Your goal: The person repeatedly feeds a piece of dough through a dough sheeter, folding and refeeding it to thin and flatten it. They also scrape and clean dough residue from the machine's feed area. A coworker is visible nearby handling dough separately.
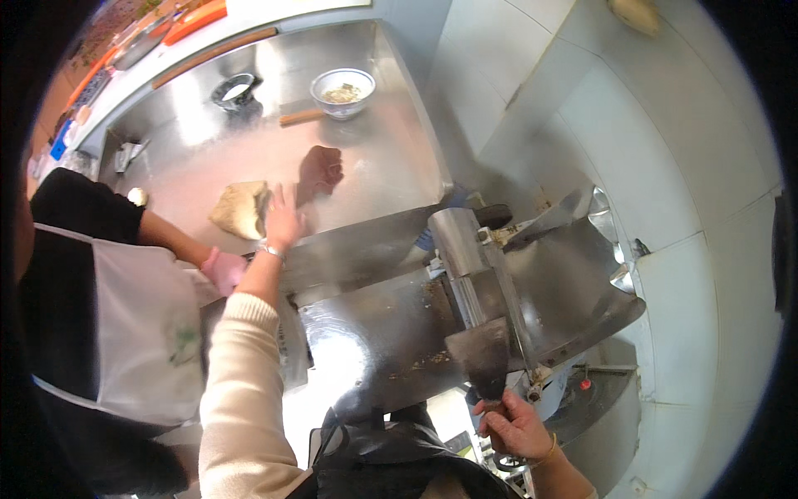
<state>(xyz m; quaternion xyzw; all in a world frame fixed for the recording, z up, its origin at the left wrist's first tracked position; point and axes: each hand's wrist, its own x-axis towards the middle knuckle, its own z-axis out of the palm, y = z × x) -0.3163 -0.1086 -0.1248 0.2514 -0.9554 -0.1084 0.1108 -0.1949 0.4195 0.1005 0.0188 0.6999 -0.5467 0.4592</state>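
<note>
My left hand [283, 218] reaches over the steel worktop [374, 156] with its fingers stretched out and nothing in its grasp. It is right beside a folded slab of dough [240, 209]; whether the fingertips touch it is hard to tell. My right hand [514, 425] grips a wide-bladed metal scraper [483, 352] by its handle. The scraper's blade points away from me, over the lower end of a dough roller machine [464, 268]. The machine's flat metal feed plate [386, 337] lies between my two arms.
A person in a white apron [146, 337] stands close on my left, a pink-covered hand [224, 269] near my forearm. Farther back are a patterned bowl [343, 93] with bits of food, a dark bowl [234, 92] and a wooden stick [302, 118]. A tiled wall [673, 262] bounds the right.
</note>
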